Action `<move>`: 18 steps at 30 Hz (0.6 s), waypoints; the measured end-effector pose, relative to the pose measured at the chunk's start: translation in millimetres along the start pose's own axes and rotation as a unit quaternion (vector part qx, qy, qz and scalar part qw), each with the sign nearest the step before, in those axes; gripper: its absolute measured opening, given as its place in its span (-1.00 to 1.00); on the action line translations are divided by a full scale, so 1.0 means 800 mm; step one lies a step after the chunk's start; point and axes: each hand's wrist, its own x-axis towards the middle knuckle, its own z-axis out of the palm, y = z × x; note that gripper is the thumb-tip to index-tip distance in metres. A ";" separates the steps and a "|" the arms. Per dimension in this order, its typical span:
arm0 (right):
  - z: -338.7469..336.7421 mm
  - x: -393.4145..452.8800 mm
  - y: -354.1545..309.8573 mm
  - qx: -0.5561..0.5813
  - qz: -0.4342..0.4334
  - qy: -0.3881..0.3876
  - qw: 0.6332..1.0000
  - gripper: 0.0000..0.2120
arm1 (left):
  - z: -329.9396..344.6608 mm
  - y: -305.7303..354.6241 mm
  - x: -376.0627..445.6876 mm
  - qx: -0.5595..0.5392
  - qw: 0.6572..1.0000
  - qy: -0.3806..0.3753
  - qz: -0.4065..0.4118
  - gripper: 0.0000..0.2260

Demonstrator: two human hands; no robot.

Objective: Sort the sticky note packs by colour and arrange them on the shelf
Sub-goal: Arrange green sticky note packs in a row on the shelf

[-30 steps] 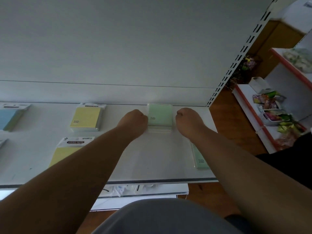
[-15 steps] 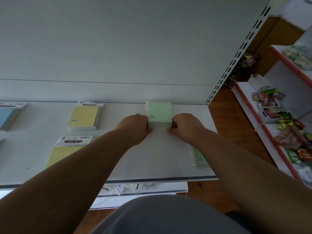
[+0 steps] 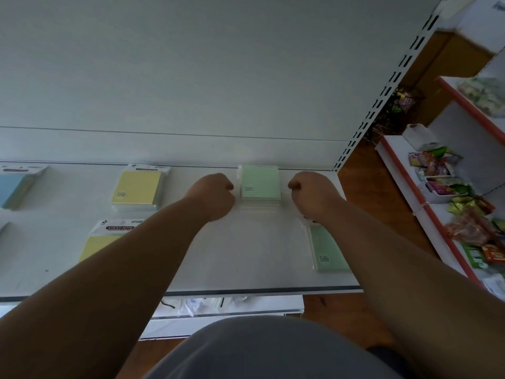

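Note:
A stack of green sticky note packs (image 3: 260, 184) stands at the back of the white shelf (image 3: 246, 258). My left hand (image 3: 214, 194) is just left of the stack and my right hand (image 3: 313, 191) is a small gap to its right; both have curled fingers and hold nothing. Another green pack (image 3: 326, 248) lies near the shelf's front right, partly under my right forearm. A stack of yellow packs (image 3: 138, 188) sits at the back left, and a further yellow pack (image 3: 108, 237) lies in front of it. A blue pack (image 3: 15, 187) is at the far left.
The shelf's back panel rises right behind the stacks, and a slotted upright (image 3: 382, 91) marks its right end. A lower shelf (image 3: 218, 306) shows below the front edge. A red-edged rack with snack packets (image 3: 451, 187) stands to the right across a wooden floor.
Half a second ago both hands pressed against the sides of the green stack. They have since come off it and moved slightly apart, leaving the stack squared at the back.

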 end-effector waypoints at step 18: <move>0.018 0.005 -0.032 0.273 0.119 0.022 0.954 -0.75 | 0.019 0.020 -0.003 -0.288 0.954 0.005 -0.081 -0.84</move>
